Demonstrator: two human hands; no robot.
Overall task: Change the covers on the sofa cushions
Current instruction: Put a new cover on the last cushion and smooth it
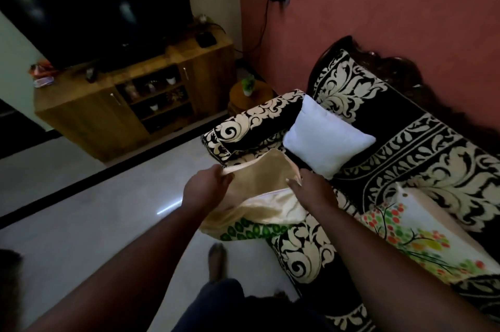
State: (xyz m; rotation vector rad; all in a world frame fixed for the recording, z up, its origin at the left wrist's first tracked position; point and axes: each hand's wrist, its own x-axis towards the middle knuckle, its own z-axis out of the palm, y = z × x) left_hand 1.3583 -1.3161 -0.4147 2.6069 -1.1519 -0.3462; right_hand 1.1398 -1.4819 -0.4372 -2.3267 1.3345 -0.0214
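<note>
Left fingers (219, 175): I see my left hand (205, 188) pinching the near edge of the cream cover (259, 191).
Right fingers (293, 183): my right hand (311, 188) grips the opposite edge, the opening spread between both hands.
Cover: held over the sofa's (433, 147) front edge, green-patterned fabric (251, 230) hanging beneath.
Beyond the fingers: a bare white cushion (324, 137) on the seat.
Right of my right hand: a floral cushion (422, 234).
</note>
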